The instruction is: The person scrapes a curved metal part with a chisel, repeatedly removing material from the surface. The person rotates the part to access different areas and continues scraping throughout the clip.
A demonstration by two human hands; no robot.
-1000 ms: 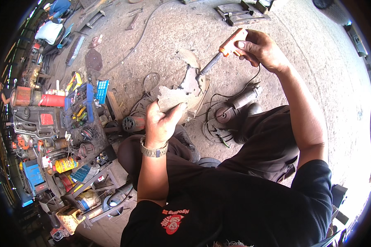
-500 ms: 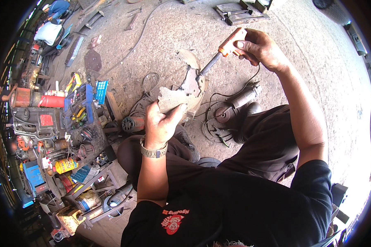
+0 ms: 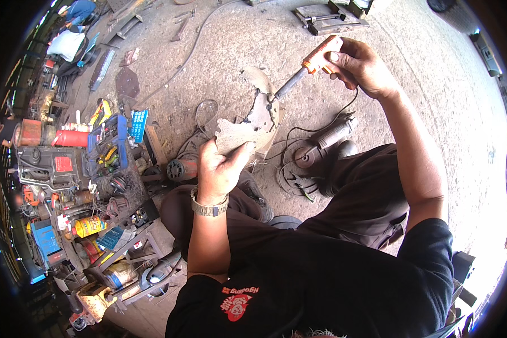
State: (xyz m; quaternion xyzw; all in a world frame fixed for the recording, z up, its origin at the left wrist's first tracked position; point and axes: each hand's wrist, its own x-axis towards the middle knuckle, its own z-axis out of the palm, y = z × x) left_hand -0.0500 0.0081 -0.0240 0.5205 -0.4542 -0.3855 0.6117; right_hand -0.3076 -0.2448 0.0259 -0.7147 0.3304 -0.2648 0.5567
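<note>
My left hand (image 3: 222, 172), with a watch on its wrist, grips the near edge of a thin, curved piece (image 3: 238, 134), grey-beige, with ragged, broken edges and dark seams. The thumb lies on top of it. Raised at the upper right, my right hand (image 3: 365, 67) is closed round the orange handle of a soldering iron (image 3: 323, 54), which has a cable. Its grey shaft slants down to the left, and the tip is at the dark seam on the piece's right part; whether it touches cannot be told.
An angle grinder (image 3: 329, 135) lies on the concrete floor, right of the piece, among cables. On the left, a bench holds an open blue case (image 3: 108, 143), a yellow bottle (image 3: 89, 226) and several tools. A metal frame (image 3: 331, 21) stands far off; a person (image 3: 79, 12) is at the far left.
My right hand and the soldering iron have shifted slightly up and to the right, the tip moving a little along the seam. The left hand and the piece look unmoved.
</note>
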